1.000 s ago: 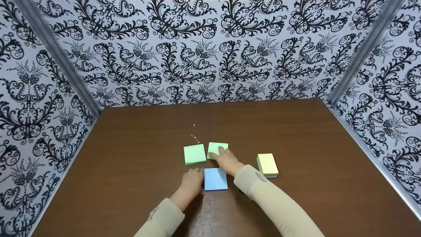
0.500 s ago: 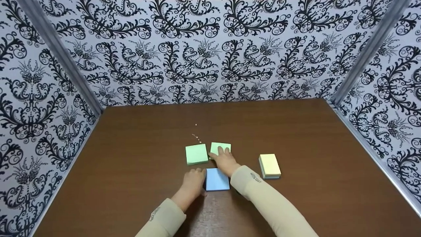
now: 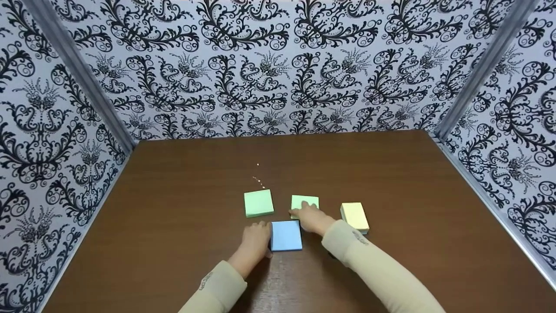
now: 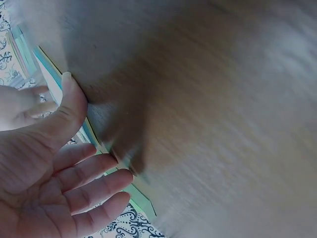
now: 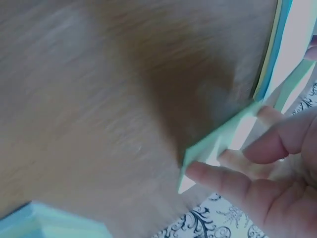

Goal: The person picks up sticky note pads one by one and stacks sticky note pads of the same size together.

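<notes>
My left hand (image 3: 255, 239) rests along the left edge of a blue sticky note pad (image 3: 286, 237). In the left wrist view its thumb touches the pad's side, and the other fingers lie loosely extended further along it. A yellow layer shows under the blue one in the right wrist view. My right hand (image 3: 312, 218) holds a light green sticky note pad (image 3: 299, 200) by its edges, just beyond the blue pad's far right corner. That green pad (image 5: 218, 139) stands close over the table in the right wrist view. A second green pad (image 3: 258, 203) lies to the left.
A yellow-topped stack of sticky notes (image 3: 354, 216) with blue at its bottom lies right of my right hand. Small white specks (image 3: 259, 181) mark the brown table (image 3: 195, 174). Patterned walls (image 3: 278, 69) close off the back and both sides.
My right hand has moved the green pad to the right and slightly nearer, widening the gap to the other green pad. The left hand and blue pad have stayed in place.
</notes>
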Demonstrator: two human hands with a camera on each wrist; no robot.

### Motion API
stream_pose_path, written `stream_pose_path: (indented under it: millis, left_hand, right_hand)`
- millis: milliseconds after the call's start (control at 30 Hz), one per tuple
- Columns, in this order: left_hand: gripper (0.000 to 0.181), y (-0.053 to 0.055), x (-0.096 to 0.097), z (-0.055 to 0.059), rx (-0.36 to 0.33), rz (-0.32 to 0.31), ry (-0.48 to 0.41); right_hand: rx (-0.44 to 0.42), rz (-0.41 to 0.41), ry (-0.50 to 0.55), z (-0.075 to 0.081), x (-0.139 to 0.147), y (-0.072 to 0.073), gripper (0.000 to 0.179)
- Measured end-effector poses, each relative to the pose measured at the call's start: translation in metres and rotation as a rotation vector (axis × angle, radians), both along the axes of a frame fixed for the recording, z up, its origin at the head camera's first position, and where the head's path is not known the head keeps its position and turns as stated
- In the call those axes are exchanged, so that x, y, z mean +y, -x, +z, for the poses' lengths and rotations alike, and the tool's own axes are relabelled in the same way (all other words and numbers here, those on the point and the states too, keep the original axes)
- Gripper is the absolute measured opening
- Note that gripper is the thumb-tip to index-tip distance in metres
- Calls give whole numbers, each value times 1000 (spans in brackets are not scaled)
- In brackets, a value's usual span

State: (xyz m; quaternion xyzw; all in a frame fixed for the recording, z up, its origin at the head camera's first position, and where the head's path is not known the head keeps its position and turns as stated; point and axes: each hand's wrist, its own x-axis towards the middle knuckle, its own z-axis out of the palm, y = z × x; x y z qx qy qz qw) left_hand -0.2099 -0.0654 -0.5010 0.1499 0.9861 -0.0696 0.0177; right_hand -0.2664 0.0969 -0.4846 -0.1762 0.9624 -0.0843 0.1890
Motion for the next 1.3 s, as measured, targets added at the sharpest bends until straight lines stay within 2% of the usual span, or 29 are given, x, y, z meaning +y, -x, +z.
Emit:
stream_pose_path:
  millis: [233,367,667,833,1033,1300]
  left_hand:
    - [73,1,2,-1,8,-5,12]
    - [69,1,2,-1,3,-1,-5]
    - [67,-1,0,-1,-6,-14,8]
    - [62,-2,0,-2,16,-9,4]
    - [58,-1,0,-3,37,11,-12]
    - [59,0,1,-3,20,9,-18]
  right_hand:
    - [-35,82,-71,14,17,-8,51]
    - [-65,81,-76,16,19,-9,53]
    - [-39,16,16,8,23,-10,53]
    - [-26,24,37,7,29,-14,48]
    - [-10,41,7,10,32,-27,46]
    - [-14,33,19,9,35,-45,41]
